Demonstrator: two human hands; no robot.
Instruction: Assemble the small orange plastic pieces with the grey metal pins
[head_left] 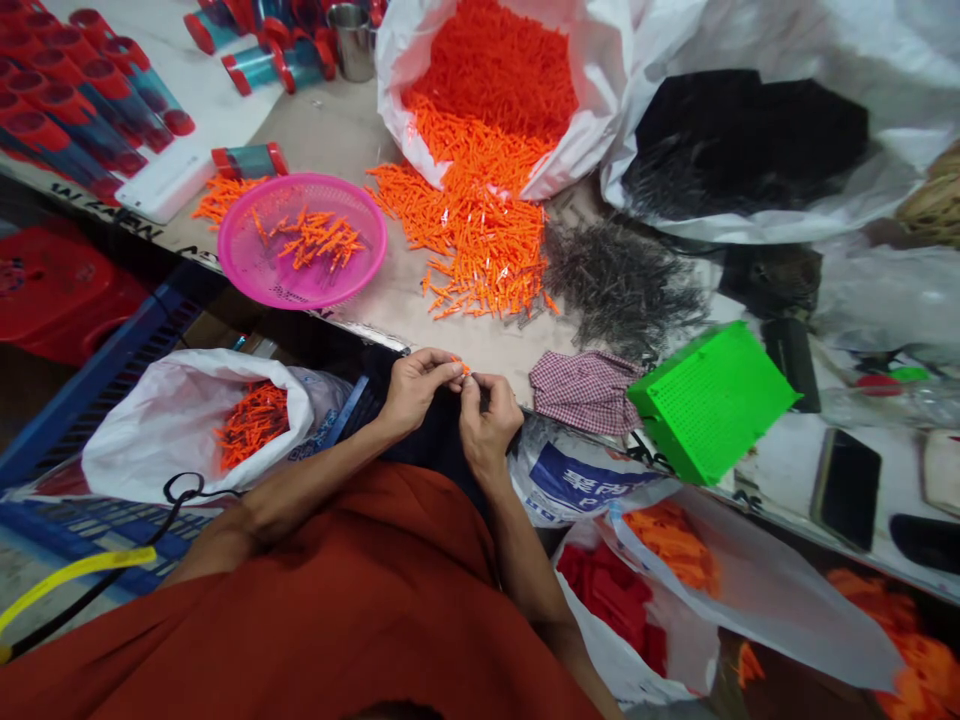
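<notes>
My left hand (417, 388) pinches a small orange plastic piece (461, 367) between thumb and forefinger, just off the table's front edge. The fingers of my right hand (489, 418) are closed in a pinch against the near end of that piece; what they hold there is too small to make out. Beyond my hands lies a loose heap of similar orange pieces (480, 255), spilling from a white sack (611, 60). A pile of thin dark grey plastic pieces (626, 285) lies right of it. Several orange pieces, some with grey parts, sit in a pink basket (251, 272).
A checked cloth (581, 390) and an upturned green basket (712, 400) lie along the edge at right, near a phone (847, 485). Red-capped clear tubes (90, 95) stand at far left. An open white sack (150, 430) with orange pieces is below left.
</notes>
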